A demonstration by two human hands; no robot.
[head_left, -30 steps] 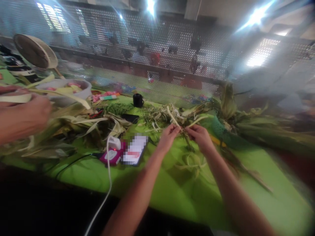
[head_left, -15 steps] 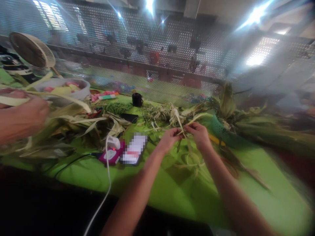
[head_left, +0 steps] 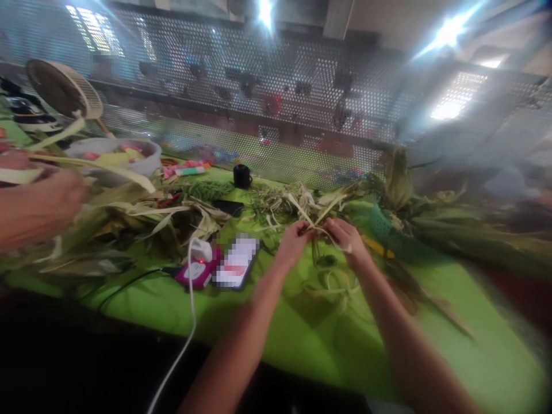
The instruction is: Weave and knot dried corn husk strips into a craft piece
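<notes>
My left hand and my right hand meet over the green table, both pinched on a small bundle of pale leaf strips that fans upward between them. Loose curled strips lie on the cloth just below my hands. Fingers of both hands are closed around the strips.
Another person's hand at the left holds long pale leaves. A heap of leaves covers the left table, more greenery the right. A phone, pink device with white cable, black cup, bowl and fan stand nearby.
My hands have stayed together, shifting slightly lower while working the strips; the strip ends have fanned out differently. The other person's hand has moved little.
</notes>
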